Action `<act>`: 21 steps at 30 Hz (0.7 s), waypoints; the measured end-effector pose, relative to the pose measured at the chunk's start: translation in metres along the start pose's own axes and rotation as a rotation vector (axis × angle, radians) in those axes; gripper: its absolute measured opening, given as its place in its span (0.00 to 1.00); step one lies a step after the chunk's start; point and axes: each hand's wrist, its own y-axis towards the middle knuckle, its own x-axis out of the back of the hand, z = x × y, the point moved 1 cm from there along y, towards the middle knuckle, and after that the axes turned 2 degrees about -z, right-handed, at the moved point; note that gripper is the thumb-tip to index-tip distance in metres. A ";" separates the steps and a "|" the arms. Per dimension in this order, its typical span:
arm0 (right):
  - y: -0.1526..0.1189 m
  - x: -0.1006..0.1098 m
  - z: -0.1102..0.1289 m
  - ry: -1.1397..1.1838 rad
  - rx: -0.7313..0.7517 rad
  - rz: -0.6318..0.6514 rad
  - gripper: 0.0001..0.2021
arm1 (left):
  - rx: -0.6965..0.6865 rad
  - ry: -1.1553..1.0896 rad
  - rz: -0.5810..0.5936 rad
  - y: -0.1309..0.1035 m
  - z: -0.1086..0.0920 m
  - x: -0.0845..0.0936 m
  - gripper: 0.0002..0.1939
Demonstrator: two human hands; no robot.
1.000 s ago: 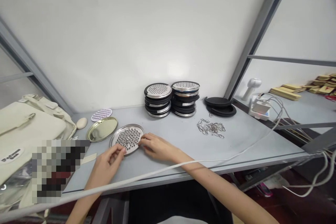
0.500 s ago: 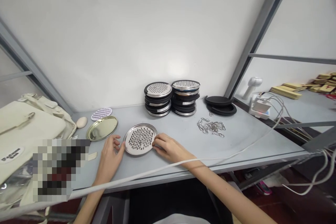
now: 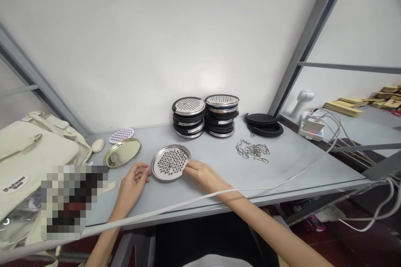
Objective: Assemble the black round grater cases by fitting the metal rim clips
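Fingers [image 3: 189,167] of the right hand [image 3: 205,176] pinch the right rim of the round grater [image 3: 171,163], which shows no long axis and sits between the hands; left hand [image 3: 132,181], loosely curled, seemingly holds nothing just left of it.

Silver dish [image 3: 171,163] with dark triangle pattern, pale greenish-gold lid [image 3: 123,153], purple-dashed white disc [image 3: 121,135].

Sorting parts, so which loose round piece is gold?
The shallow dish in front of the lavender disc; the perforated plate is silver, the covers black.
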 end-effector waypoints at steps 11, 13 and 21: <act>0.034 -0.011 -0.005 -0.135 0.149 0.033 0.05 | 0.116 -0.219 -0.090 0.004 -0.003 0.001 0.28; 0.036 -0.013 -0.005 -0.129 0.146 0.030 0.04 | 0.133 -0.244 -0.122 0.004 -0.004 0.002 0.28; 0.046 -0.018 -0.005 -0.105 0.135 0.011 0.04 | 0.174 -0.305 -0.225 0.005 -0.001 0.008 0.25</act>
